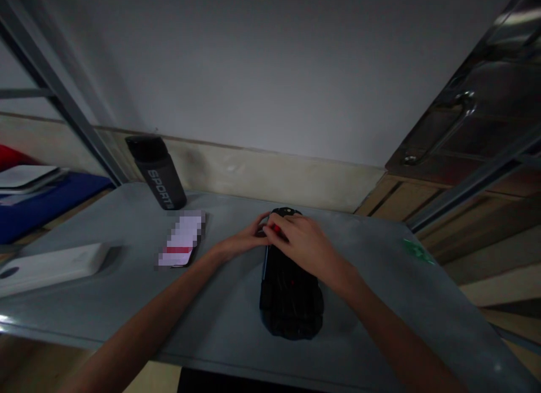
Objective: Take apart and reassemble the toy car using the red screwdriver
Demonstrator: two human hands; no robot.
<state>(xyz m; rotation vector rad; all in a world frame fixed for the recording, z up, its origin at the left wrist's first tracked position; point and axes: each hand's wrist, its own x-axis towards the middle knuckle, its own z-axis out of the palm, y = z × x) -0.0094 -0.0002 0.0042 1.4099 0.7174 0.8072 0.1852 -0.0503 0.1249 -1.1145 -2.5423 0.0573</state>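
Observation:
A black toy car point(291, 291), seemingly with its underside up, lies lengthwise on the grey table in the head view. My left hand point(245, 239) reaches the far left side of the car, its fingers and thumb closed against that edge. Over the car's far end, my right hand point(306, 243) is bent in a pinch. A small red piece point(276, 228) shows between its fingers; its kind is too hidden to make out. Both sets of fingertips come close together there, and the right hand covers part of the car.
On the left of the table point(220, 325) are a dark SPORTS bottle point(163, 176), a phone point(182, 241) with a lit screen and a white oblong device point(54, 266). A green wrapper point(417, 251) lies near the right edge. Behind rises a white wall point(253, 71); metal posts flank the table.

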